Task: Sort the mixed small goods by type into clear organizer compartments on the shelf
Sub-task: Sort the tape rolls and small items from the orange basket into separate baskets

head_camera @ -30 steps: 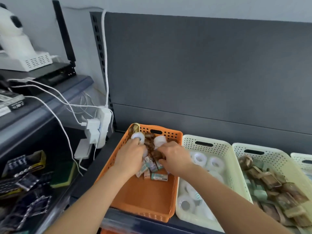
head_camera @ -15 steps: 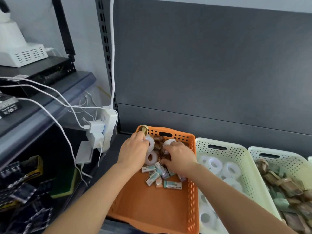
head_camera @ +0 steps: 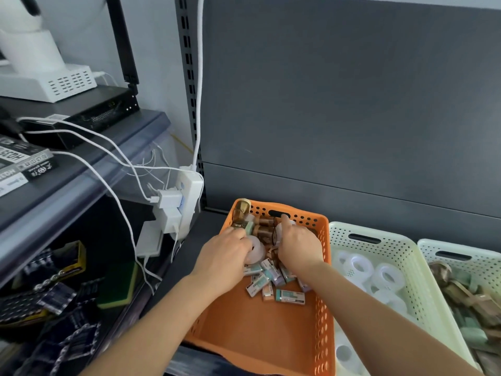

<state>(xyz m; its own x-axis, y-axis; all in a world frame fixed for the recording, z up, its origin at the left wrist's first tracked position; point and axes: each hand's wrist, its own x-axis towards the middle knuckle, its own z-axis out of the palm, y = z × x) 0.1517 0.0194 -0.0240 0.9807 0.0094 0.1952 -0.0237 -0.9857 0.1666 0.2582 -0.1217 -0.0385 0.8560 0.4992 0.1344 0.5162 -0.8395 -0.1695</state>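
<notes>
In the orange basket (head_camera: 260, 337), left hand (head_camera: 222, 260) fingers curl onto a white tape roll (head_camera: 256, 249); right hand (head_camera: 296, 246) fingers pinch another roll (head_camera: 282, 229).

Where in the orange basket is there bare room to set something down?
The near half of the orange basket is bare floor, below the small boxes. The far end is crowded: tape rolls, brown packs and both hands, left hand and right hand.
</notes>
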